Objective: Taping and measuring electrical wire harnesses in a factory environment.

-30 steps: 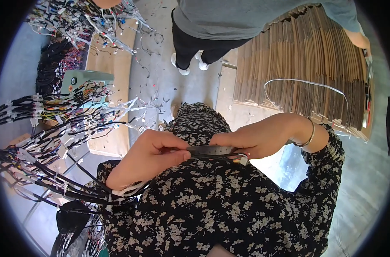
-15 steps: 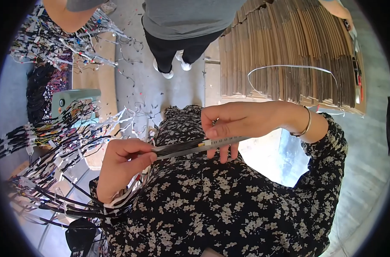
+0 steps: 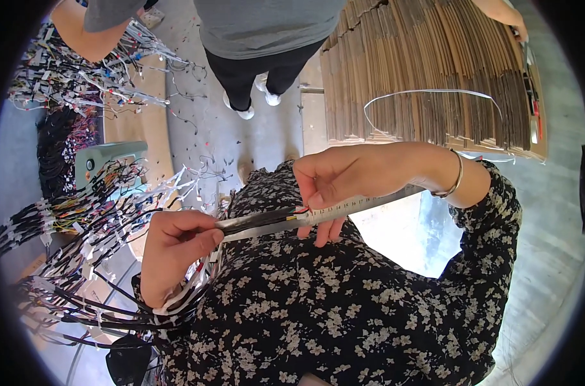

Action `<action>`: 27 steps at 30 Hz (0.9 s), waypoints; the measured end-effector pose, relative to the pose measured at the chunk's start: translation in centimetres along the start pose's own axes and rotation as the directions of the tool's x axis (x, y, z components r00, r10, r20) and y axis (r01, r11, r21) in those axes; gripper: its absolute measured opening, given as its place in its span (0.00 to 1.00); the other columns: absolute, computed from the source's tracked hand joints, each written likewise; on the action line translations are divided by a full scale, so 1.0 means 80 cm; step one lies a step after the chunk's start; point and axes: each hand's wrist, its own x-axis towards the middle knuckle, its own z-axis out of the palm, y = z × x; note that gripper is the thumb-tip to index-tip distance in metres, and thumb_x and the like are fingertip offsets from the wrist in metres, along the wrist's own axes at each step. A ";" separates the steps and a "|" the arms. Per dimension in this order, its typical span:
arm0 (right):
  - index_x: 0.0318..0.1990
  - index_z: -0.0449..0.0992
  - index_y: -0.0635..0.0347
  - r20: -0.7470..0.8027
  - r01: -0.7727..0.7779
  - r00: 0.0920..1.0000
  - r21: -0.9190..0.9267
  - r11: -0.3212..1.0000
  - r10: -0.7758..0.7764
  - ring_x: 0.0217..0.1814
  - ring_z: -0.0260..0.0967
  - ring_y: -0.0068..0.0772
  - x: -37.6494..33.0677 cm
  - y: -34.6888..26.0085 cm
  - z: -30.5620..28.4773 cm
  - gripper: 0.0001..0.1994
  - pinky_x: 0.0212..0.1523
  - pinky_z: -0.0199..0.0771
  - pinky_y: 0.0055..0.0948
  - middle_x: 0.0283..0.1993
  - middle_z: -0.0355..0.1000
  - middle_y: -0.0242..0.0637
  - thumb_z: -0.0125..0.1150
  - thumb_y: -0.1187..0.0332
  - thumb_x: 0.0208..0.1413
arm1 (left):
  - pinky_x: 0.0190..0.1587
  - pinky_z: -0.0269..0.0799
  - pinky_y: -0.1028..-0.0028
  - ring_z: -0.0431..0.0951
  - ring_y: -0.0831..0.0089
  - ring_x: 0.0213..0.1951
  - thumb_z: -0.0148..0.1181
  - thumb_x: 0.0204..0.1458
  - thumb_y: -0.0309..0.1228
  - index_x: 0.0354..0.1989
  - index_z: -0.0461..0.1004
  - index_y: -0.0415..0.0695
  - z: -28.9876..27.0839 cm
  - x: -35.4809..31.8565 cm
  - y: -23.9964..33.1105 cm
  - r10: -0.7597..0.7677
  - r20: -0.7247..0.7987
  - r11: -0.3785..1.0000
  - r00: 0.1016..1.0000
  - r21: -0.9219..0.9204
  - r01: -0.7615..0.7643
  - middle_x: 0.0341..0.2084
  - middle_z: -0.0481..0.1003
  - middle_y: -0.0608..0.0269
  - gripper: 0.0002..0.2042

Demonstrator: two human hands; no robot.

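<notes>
Right hand [image 3: 344, 186], at about 1 o'clock from the picture's centre, pinches a steel ruler [image 3: 344, 210] between thumb and fingers, with a bangle [image 3: 455, 183] on its wrist. Your left hand [image 3: 173, 248], at 9 o'clock, is closed around a bundle of wires [image 3: 257, 220], gripping it where it meets the ruler's near end. The bundle lies flat along the ruler, and its red and black tips [image 3: 300, 211] end just under your right thumb, against the ruler's scale.

As far as can be judged, the measuring step is well in hand: wires and ruler are already lined up and pulled straight between the two hands. No cut or mark can be seen at the tips, so that part looks not yet done.

Many more loose wires hang over your left forearm and spread out in a heap [image 3: 67, 212] at 9 o'clock, so plenty seems left to handle. At 12 o'clock another person [image 3: 266, 26] stands on the floor, and at 1 o'clock sits a stack of flat cardboard [image 3: 434, 58].
</notes>
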 end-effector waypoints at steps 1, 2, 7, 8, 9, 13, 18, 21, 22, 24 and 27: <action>0.42 0.62 0.68 -0.002 -0.013 1.000 0.019 1.000 0.013 0.47 0.79 0.47 0.000 -0.001 0.000 0.08 0.45 0.84 0.38 0.48 0.74 0.56 0.46 0.70 0.69 | 0.27 0.61 0.83 0.70 0.87 0.25 0.65 0.49 0.17 0.35 0.81 0.32 0.000 0.000 -0.001 -0.002 -0.008 1.000 1.000 0.002 0.002 0.22 0.77 0.68 0.05; 0.42 0.62 0.68 -0.005 -0.025 1.000 0.039 0.999 0.025 0.47 0.79 0.47 0.000 -0.001 0.001 0.08 0.45 0.84 0.38 0.48 0.74 0.57 0.46 0.70 0.69 | 0.27 0.61 0.83 0.70 0.87 0.25 0.65 0.49 0.17 0.35 0.81 0.32 0.000 -0.001 -0.001 -0.001 -0.005 1.000 1.000 0.005 0.001 0.22 0.77 0.68 0.05; 0.43 0.62 0.68 -0.017 -0.037 0.999 0.018 0.999 0.037 0.46 0.79 0.48 0.003 -0.003 0.004 0.08 0.44 0.83 0.38 0.49 0.74 0.58 0.45 0.70 0.69 | 0.28 0.64 0.82 0.71 0.85 0.25 0.65 0.49 0.17 0.35 0.81 0.32 0.000 -0.004 0.000 -0.007 -0.030 1.000 1.000 -0.010 0.007 0.23 0.78 0.67 0.05; 0.43 0.62 0.69 -0.014 -0.036 0.999 0.014 0.999 0.036 0.46 0.79 0.47 0.003 -0.002 0.004 0.08 0.44 0.83 0.39 0.49 0.74 0.58 0.45 0.71 0.68 | 0.28 0.64 0.82 0.71 0.85 0.25 0.65 0.49 0.17 0.35 0.81 0.32 -0.001 -0.004 0.000 -0.007 -0.028 1.000 1.000 -0.007 0.006 0.23 0.78 0.67 0.05; 0.43 0.62 0.69 -0.016 -0.033 0.999 0.015 0.999 0.034 0.46 0.79 0.47 0.003 -0.001 0.004 0.08 0.44 0.83 0.39 0.49 0.74 0.58 0.45 0.71 0.68 | 0.28 0.64 0.82 0.72 0.85 0.25 0.65 0.49 0.17 0.35 0.80 0.31 -0.003 -0.003 0.000 -0.004 -0.011 1.000 1.000 0.002 0.004 0.23 0.78 0.66 0.05; 0.43 0.62 0.69 -0.005 -0.016 1.000 0.022 1.000 0.017 0.47 0.79 0.47 0.003 0.002 0.003 0.07 0.45 0.83 0.39 0.48 0.74 0.58 0.45 0.71 0.68 | 0.28 0.65 0.82 0.72 0.85 0.24 0.65 0.49 0.17 0.35 0.80 0.31 -0.003 -0.003 0.000 -0.005 -0.005 1.000 1.000 0.018 0.005 0.23 0.78 0.66 0.05; 0.47 0.60 0.66 -0.007 -0.049 0.999 -0.071 0.996 0.048 0.36 0.74 0.31 0.004 -0.001 0.004 0.09 0.35 0.76 0.27 0.46 0.75 0.50 0.48 0.70 0.68 | 0.28 0.64 0.82 0.71 0.85 0.24 0.65 0.51 0.19 0.36 0.81 0.31 -0.001 -0.004 -0.002 0.013 -0.023 0.999 1.000 0.031 -0.012 0.22 0.77 0.66 0.05; 0.60 0.57 0.66 -0.033 -0.021 0.999 -0.248 0.968 0.014 0.28 0.60 0.19 -0.006 0.017 -0.011 0.23 0.30 0.64 0.21 0.35 0.71 0.32 0.55 0.69 0.61 | 0.37 0.68 0.79 0.74 0.80 0.31 0.55 0.59 0.18 0.49 0.77 0.33 -0.001 0.000 -0.002 0.116 0.176 0.993 0.977 0.012 -0.120 0.27 0.78 0.62 0.11; 0.62 0.59 0.67 -0.030 0.045 0.998 -0.322 0.946 -0.058 0.29 0.62 0.18 -0.012 0.028 -0.023 0.27 0.31 0.66 0.22 0.33 0.70 0.30 0.58 0.68 0.58 | 0.41 0.69 0.78 0.75 0.78 0.35 0.51 0.61 0.17 0.55 0.74 0.34 -0.006 -0.001 -0.010 0.118 0.209 0.993 0.971 -0.013 -0.118 0.31 0.78 0.61 0.15; 0.51 0.73 0.65 -0.150 0.089 0.973 -0.454 0.886 -0.174 0.31 0.64 0.17 -0.032 0.041 -0.043 0.18 0.34 0.68 0.21 0.30 0.70 0.27 0.61 0.70 0.54 | 0.42 0.68 0.79 0.74 0.78 0.37 0.51 0.61 0.18 0.56 0.74 0.34 0.000 -0.001 -0.002 0.119 0.219 0.991 0.969 0.030 -0.128 0.32 0.79 0.62 0.15; 0.39 0.82 0.62 -0.577 0.066 0.750 -0.422 0.904 -0.324 0.30 0.65 0.14 -0.029 0.085 -0.031 0.06 0.33 0.67 0.19 0.30 0.74 0.27 0.65 0.72 0.55 | 0.42 0.67 0.81 0.73 0.80 0.37 0.50 0.62 0.18 0.55 0.74 0.33 0.007 -0.002 0.009 0.134 0.212 0.990 0.968 0.008 -0.139 0.33 0.79 0.63 0.14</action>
